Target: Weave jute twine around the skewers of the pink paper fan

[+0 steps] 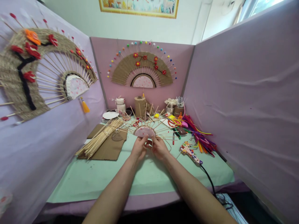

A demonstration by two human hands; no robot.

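Fan frame (144,132) — left hand (139,146), right hand (160,147) pinching lower edge — some fingers hidden.

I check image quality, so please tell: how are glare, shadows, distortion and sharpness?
Head view throughout: window at upper right glaring; soft shadows on the green cloth; wide-angle stretch towards the edges, as on the left fan; held half-disc slightly soft in detail.

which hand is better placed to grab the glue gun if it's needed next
Probably the right hand: the glue gun lies to its right. The left hand is farther away, with the right in between. Both hold the half-round fan piece.
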